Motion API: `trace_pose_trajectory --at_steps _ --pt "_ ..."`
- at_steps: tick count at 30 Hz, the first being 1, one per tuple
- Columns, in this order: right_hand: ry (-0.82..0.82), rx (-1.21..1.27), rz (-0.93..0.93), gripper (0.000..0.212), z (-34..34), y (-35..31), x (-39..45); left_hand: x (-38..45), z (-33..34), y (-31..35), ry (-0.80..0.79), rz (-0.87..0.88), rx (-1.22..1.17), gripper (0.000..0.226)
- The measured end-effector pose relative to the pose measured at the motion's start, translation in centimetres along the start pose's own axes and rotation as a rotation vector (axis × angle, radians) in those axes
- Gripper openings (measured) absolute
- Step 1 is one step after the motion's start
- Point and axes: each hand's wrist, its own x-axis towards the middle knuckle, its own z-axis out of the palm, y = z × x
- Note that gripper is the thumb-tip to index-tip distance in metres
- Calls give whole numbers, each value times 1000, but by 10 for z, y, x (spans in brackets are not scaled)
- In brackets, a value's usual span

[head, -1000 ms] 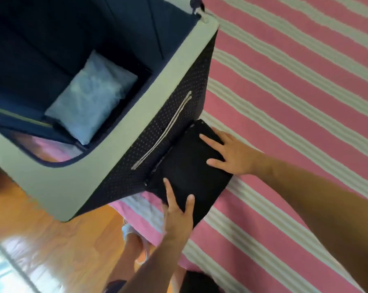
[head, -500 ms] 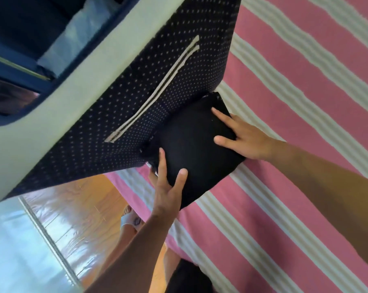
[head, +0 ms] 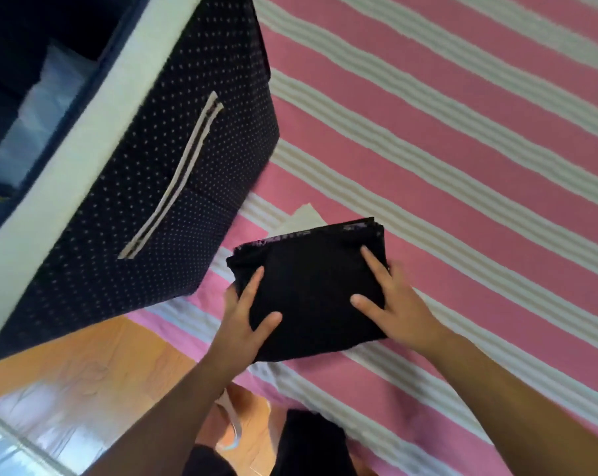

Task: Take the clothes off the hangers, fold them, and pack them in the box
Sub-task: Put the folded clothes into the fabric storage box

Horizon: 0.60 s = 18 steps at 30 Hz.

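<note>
Both my left hand (head: 246, 324) and right hand (head: 394, 304) gripped the folded black garment (head: 311, 290) beside the dotted box (head: 160, 187); couldn't read any labels.

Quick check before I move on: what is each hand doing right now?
Left hand: grips the left edge of the folded black garment, thumb on top.
Right hand: grips its right edge, fingers spread on top.

Both forearms (head: 517, 389) are bare, with no sleeves, rings or watch showing. A foot (head: 229, 427) wears a light sandal strap; dark clothing (head: 311, 441) covers the lap.
</note>
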Motion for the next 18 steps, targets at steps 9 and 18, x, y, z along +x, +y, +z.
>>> trace_pose_trajectory --at_steps 9,18 --pt "-11 246 39 73 11 -3 30 12 -1 6 -56 -73 -199 76" --pt "-126 181 -101 69 -11 -27 61 -16 27 -10 194 -77 -397 74"
